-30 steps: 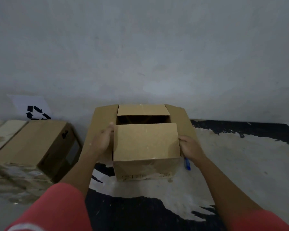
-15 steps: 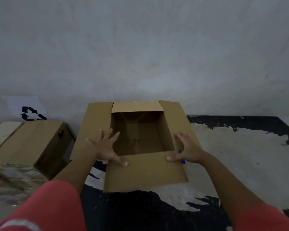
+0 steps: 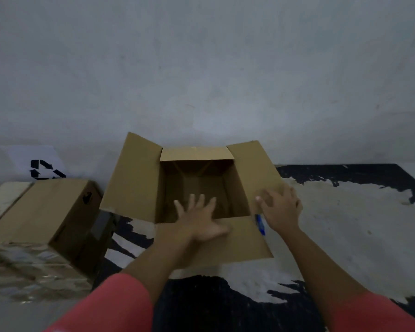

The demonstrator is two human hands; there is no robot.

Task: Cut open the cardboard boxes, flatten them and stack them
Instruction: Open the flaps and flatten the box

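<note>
From the head camera, the open cardboard box (image 3: 197, 185) stood on the floor (image 3: 345, 224) in the middle of the scene, its far side close to the grey wall (image 3: 201, 68). All four top flaps were folded outward, the left and right ones angled up and the near one lying flat toward the person.

The left hand (image 3: 199, 221) lay with its palm on the near flap. Its fingers were straight and splayed, reaching over the near edge of the opening and grasping nothing. The right hand (image 3: 280, 209) rested on the right flap near its near corner, fingers likewise spread and released. A blue tool (image 3: 260, 224) lay against the thumb side of that hand, where the right and near flaps met; whether the thumb pinned it could not be told.

Both arms wore red sleeves (image 3: 115, 305).

To the left stood a second box (image 3: 46, 212), closed. Behind it a white sheet with a black recycling symbol (image 3: 37, 164) leaned at the wall.
</note>
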